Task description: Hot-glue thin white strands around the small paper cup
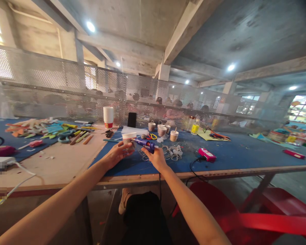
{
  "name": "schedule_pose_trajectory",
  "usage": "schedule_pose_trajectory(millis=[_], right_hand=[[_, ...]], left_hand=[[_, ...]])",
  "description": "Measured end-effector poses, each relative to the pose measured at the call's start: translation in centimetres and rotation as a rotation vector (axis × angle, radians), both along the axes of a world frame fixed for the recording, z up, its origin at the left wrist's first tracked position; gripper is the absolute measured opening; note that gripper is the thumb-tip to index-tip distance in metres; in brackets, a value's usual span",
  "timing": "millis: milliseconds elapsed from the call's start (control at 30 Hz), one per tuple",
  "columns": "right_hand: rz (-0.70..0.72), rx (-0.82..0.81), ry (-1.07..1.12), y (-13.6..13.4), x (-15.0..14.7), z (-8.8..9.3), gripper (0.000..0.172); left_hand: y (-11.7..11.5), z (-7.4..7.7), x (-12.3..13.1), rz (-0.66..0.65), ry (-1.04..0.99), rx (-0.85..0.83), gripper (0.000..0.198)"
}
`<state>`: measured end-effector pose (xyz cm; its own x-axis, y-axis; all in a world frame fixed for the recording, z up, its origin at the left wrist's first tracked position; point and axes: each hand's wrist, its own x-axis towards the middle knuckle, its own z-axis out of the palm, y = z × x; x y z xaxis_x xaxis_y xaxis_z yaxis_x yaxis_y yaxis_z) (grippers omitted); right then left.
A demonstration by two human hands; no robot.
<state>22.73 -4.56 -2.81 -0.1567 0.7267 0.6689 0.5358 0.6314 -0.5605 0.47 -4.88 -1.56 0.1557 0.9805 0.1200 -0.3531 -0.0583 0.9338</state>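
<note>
We work close to the front edge (226,171) of a long table, and our forearms cross it from below. At the far side a perforated metal screen (142,102) bounds our reach. On our right, a broad stretch of blue surface (234,153) runs on past a pink box (207,154), with red chairs (214,207) just off the edge. On our left, a tan board (63,166) gives some room before a heap of tools and colored pieces crowds its back. Straight ahead we have less space: small cups (173,136), scissors (151,136) and a tangle of cord (175,152) lie just beyond our right hand (156,157).

Our left hand (120,153) grasps a white paper cup (129,135), the fingers about its lower part, the rim standing above them. Our right hand is closed around a purple glue gun (147,145), its nozzle aimed leftward at the cup's side; we cannot tell whether it touches. The cup sits left of the gun, between our hands and the screen.
</note>
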Motion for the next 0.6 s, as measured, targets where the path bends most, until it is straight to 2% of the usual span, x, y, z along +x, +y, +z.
schedule_pose_trajectory(millis=[600], right_hand=[[-0.057,0.066,-0.059,0.28,0.00,-0.32,0.031]], left_hand=[[0.33,-0.21,-0.06,0.006,-0.003,-0.015,0.048]])
